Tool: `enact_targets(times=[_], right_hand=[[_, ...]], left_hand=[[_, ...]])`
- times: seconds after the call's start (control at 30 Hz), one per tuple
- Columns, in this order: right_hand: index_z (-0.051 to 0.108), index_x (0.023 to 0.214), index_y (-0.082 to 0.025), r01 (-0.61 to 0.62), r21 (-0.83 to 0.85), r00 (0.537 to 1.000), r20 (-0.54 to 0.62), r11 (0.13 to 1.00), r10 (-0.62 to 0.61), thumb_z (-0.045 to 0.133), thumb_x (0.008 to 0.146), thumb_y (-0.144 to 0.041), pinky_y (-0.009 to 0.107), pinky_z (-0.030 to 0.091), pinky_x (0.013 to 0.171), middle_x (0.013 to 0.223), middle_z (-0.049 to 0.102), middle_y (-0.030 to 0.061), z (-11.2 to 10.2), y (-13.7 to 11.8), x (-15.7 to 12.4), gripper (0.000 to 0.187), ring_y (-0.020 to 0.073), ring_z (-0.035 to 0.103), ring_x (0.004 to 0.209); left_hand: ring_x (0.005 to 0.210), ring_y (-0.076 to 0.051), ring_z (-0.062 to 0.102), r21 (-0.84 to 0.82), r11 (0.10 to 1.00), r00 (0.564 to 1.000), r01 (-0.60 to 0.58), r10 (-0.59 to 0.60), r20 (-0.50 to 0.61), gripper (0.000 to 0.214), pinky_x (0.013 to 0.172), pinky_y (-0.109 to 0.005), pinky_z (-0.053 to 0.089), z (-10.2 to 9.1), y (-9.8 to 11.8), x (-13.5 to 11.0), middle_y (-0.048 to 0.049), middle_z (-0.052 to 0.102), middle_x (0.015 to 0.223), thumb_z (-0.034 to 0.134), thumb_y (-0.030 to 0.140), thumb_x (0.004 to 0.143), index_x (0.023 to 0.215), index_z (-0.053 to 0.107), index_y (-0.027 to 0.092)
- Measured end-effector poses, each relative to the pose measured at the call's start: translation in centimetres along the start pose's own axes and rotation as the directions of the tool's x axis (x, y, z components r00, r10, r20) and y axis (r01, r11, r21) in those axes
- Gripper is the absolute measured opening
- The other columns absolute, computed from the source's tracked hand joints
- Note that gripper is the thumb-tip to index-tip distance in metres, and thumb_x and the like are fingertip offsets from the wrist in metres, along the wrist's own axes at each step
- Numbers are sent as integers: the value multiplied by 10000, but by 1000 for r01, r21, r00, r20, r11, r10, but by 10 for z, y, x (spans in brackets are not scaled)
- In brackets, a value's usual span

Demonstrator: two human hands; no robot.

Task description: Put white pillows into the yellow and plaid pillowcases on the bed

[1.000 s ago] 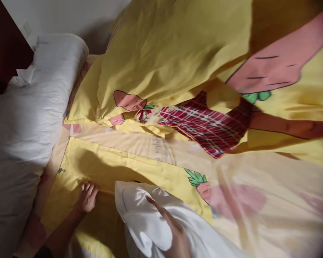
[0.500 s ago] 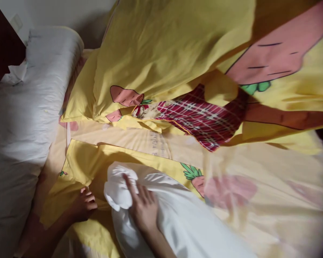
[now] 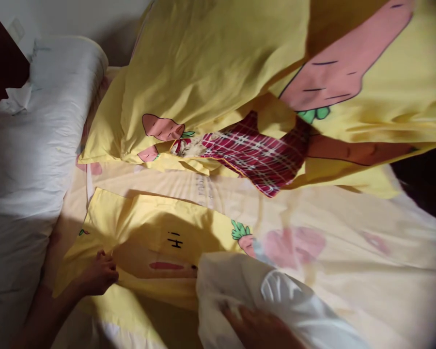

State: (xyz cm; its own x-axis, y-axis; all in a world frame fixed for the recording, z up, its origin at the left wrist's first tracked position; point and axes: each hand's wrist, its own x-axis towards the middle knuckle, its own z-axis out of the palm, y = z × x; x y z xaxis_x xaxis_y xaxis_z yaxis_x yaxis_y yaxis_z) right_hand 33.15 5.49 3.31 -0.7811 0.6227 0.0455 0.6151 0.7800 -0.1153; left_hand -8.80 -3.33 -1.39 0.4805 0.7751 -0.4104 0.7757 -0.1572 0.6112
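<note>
A yellow pillowcase (image 3: 138,218) printed with carrots, a pink-eared figure and "Hi" lies on the bed. My left hand (image 3: 100,274) is closed, pinching the pillowcase near its left end. On the lower right rests a plump white pillow (image 3: 240,278), over part of the case. My right hand (image 3: 261,327) is at the pillow's near side, fingers pressed into its white cloth. Motion blurs those fingers, and the bottom edge of the view cuts off the wrist.
A long white bolster-like roll (image 3: 29,160) lies along the left. Bunched yellow carrot-print bedding (image 3: 203,63) with a red plaid patch (image 3: 269,155) fills the far side. Beneath is a peach printed sheet (image 3: 349,232). A dark headboard (image 3: 3,53) stands at the upper left.
My right hand and the white pillow have moved right and toward me, uncovering the "Hi" print on the pillowcase. My left hand keeps its pinch, slightly further left in view.
</note>
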Motion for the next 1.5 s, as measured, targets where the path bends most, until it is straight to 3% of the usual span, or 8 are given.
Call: enact_targets(times=[0.13, 0.37, 0.6, 0.87, 1.17, 1.3, 1.4, 1.5], right_hand=[[548, 1328, -235, -360, -20, 927, 102, 933, 360, 451, 843, -55, 310, 461, 599, 870, 743, 84, 23, -49, 86, 526, 210, 674, 684], [602, 1262, -212, -222, 7, 967, 134, 975, 219, 447, 841, -38, 343, 454, 614, 771, 699, 85, 116, -145, 120, 481, 230, 639, 683], [570, 1320, -180, -120, 44, 992, 32, 992, 119, 475, 839, -35, 338, 429, 648, 825, 689, 72, 130, -129, 110, 512, 210, 611, 712], [569, 1295, -102, -80, 321, 987, -107, 944, 120, 461, 869, -99, 318, 454, 655, 847, 704, 79, 139, -127, 106, 439, 199, 635, 751], [599, 1228, -159, -100, 473, 993, 108, 875, 56, 623, 813, -261, 323, 492, 696, 912, 730, 57, 120, -138, 115, 428, 210, 674, 810], [629, 1160, -218, -11, 423, 988, 141, 906, -54, 559, 833, -165, 297, 480, 660, 859, 733, 19, 114, -142, 115, 339, 197, 673, 775], [629, 1211, -189, -194, 327, 979, 124, 925, 162, 531, 817, -110, 294, 495, 687, 926, 745, 61, 115, -130, 121, 413, 208, 675, 807], [624, 1257, -126, -467, 202, 882, 35, 861, 471, 473, 863, -76, 342, 511, 767, 991, 737, 136, 123, -123, 135, 425, 244, 672, 856]], left_hand=[[925, -175, 570, 16, 997, 995, -70, 69, 74, 221, 970, -433, 296, 2, 9, -4, 0, 651, 836, 553, 152, 890, 676, 588, 198], [902, -203, 591, 150, 978, 961, 146, -104, -258, 270, 1068, -511, 292, 14, -1, 17, -46, 657, 850, 412, 146, 936, 796, 633, 214], [1117, -320, 565, 249, 857, 805, 451, -270, -528, 387, 951, -487, 381, 41, -3, 70, -161, 641, 1252, 397, 153, 953, 1292, 576, 209], [1001, -273, 579, 268, 847, 815, 460, -282, -505, 321, 935, -455, 412, 25, -33, 70, -108, 667, 1054, 419, 75, 904, 1069, 657, 214], [1018, -237, 604, 100, 932, 855, 349, -273, -440, 237, 940, -417, 410, 9, -42, 77, -57, 688, 984, 457, 111, 915, 920, 665, 224], [756, -157, 594, -97, 951, 847, 294, -307, -434, 257, 765, -295, 444, 3, -31, 85, -20, 639, 778, 395, 247, 977, 820, 594, 200], [602, -110, 515, -234, 948, 868, 216, -296, -398, 293, 620, -227, 411, -1, -21, 81, 29, 558, 666, 367, 322, 984, 772, 537, 212], [562, -95, 467, -328, 930, 884, 165, -287, -370, 324, 566, -210, 380, -9, -9, 75, 54, 486, 610, 358, 378, 978, 724, 484, 219]])
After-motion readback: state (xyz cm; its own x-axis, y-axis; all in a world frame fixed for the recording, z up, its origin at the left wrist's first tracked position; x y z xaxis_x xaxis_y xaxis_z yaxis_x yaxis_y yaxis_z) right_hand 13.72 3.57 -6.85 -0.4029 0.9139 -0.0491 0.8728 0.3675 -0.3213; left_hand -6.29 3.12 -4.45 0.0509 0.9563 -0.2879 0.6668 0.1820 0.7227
